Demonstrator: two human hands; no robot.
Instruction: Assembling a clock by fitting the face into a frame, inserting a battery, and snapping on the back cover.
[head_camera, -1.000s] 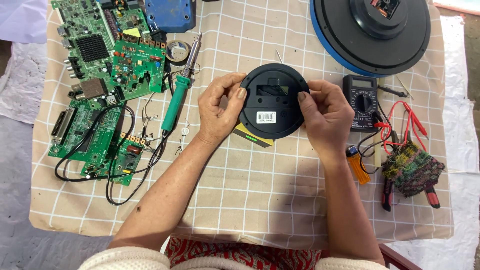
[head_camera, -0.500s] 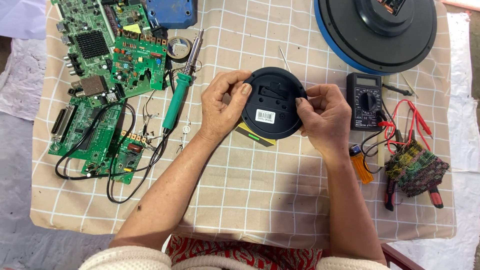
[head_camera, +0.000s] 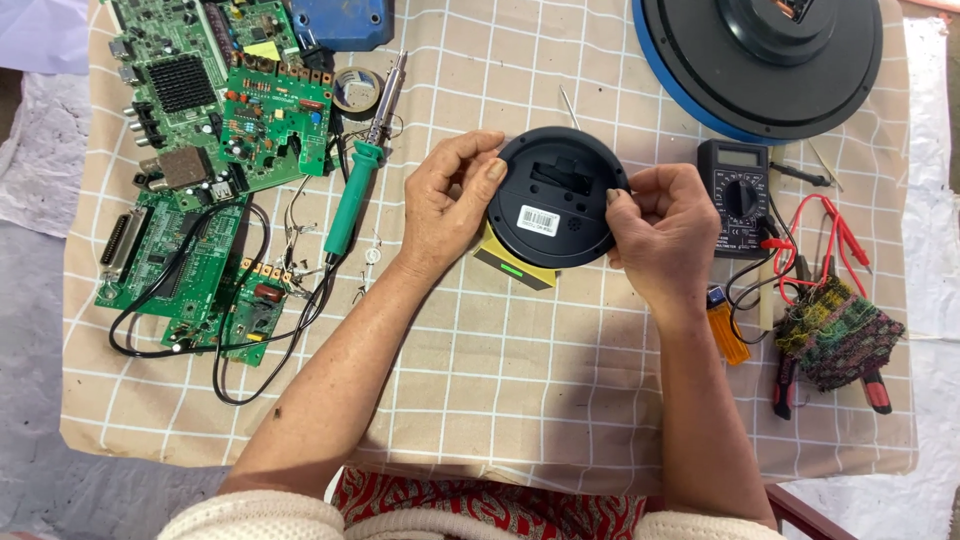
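Counter (head_camera: 520, 400), checked beige cloth. Largest item: blue-rimmed black disc (head_camera: 765, 60), top right. Green circuit boards (head_camera: 190, 170) at left. Your round black device (head_camera: 556, 210) sits centre, back side up: flat circular shell, recessed slot near its middle, white barcode label low on the left. A yellow-and-black block (head_camera: 515, 268) peeks out beneath it. Multimeter (head_camera: 738, 195) just to its right; green-handled soldering iron (head_camera: 358, 185) to its left.

Against half a second ago: the device has turned slightly, the label now lower left; your grip is unchanged.

Your left hand (head_camera: 450, 205) pinches the left rim, your right hand (head_camera: 665, 225) the right rim; the device lies between them.
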